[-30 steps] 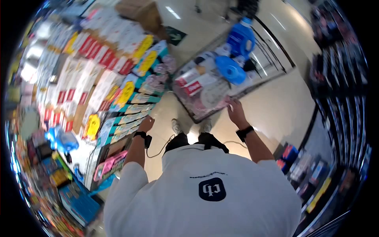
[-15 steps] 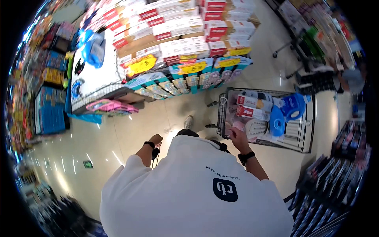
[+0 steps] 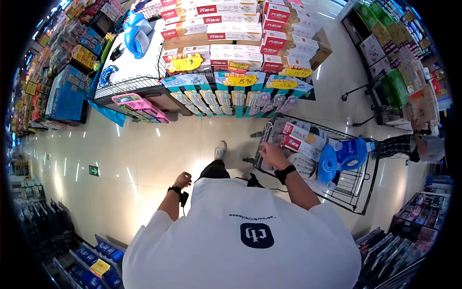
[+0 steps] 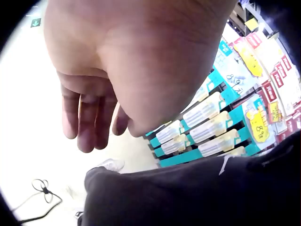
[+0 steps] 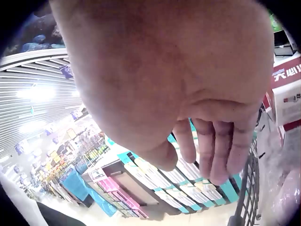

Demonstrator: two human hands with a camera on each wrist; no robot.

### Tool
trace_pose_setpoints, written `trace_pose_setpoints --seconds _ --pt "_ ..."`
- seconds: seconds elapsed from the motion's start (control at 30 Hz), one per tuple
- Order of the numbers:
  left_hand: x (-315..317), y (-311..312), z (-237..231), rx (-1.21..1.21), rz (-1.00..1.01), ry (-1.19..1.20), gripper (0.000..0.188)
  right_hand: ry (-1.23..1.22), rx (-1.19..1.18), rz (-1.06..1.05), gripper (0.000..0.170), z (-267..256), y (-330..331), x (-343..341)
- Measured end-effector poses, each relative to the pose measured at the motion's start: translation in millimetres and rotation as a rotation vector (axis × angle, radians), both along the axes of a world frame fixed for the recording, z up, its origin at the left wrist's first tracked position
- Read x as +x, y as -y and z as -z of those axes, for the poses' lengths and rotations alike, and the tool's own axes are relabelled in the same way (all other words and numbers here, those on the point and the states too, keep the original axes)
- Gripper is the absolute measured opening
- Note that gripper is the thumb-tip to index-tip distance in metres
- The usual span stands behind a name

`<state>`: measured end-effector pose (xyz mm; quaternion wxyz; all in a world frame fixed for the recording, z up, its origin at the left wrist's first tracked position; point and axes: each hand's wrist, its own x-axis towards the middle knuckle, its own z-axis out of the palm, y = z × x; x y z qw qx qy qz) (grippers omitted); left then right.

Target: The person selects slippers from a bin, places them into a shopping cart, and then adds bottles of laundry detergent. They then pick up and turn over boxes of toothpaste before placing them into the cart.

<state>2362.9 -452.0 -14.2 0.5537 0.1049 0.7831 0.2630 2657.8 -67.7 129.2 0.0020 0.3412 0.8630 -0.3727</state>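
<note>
My left hand [image 3: 184,180] hangs at my side with nothing in it, its fingers loosely bent in the left wrist view. My right hand [image 3: 273,154] is over the near left end of a black wire shopping cart [image 3: 372,185]. In the right wrist view its fingers [image 5: 221,160] hang loosely beside the cart's rim, holding nothing. Inside the cart lie red-and-white boxes [image 3: 299,144], a white ridged oval item [image 3: 303,165], a round blue item [image 3: 328,164] and a blue jug [image 3: 353,153].
Ahead stands a display of stacked red-and-white boxes [image 3: 235,32], with hanging toothbrush packs [image 3: 224,98] below yellow price tags. Pink items [image 3: 139,107] hang at its left. Another person [image 3: 429,147] is beyond the cart. Blue packs [image 3: 91,260] sit on a shelf behind left.
My body has turned from facing the cart, so the display now lies ahead and the cart to my right. My right hand has stayed by the cart's edge.
</note>
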Motion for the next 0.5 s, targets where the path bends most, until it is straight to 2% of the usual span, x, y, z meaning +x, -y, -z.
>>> trace_pose_setpoints --seconds 0.03,0.1,0.13,0.17,0.23,0.27,0.3,0.37,0.43,0.5 --pt "12.0 13.5 -0.6 -0.012 0.055 -0.011 0.022 -0.015 -0.007 0.009 0.025 7.6 5.2 3.3" --pt "29.0 40.8 -3.2 -0.01 0.143 0.018 0.018 0.155 0.203 -0.369 0.028 20.1 18.2 8.1" --pt "38.7 48.6 -10.2 -0.107 0.183 -0.025 0.019 0.259 0.152 -0.469 0.03 42.8 23.2 14.0" --pt "44.7 60.4 -12.2 -0.153 0.132 0.051 0.021 0.256 0.151 -0.464 0.03 54.1 33.3 18.2" --pt "44.8 83.0 6.4 -0.267 0.247 0.205 0.034 0.45 0.282 -0.453 0.029 62.7 52.3 24.8" --pt "43.6 86.6 -0.7 -0.259 0.362 0.191 0.035 0.553 0.313 -0.447 0.029 64.2 59.4 25.9" --pt "38.3 96.4 6.1 -0.249 0.476 0.175 0.035 0.557 0.316 -0.447 0.029 68.4 61.3 25.9" --pt "23.3 115.0 36.4 -0.105 0.528 0.152 0.037 0.602 0.392 -0.399 0.024 77.2 71.3 18.0" --pt "-1.1 86.3 -0.9 -0.32 0.175 0.3 0.036 0.587 0.363 -0.346 0.023 78.5 78.6 17.0" --pt "-30.9 71.9 0.9 -0.217 0.125 0.241 0.028 0.591 0.346 -0.299 0.022 68.6 76.6 11.2"
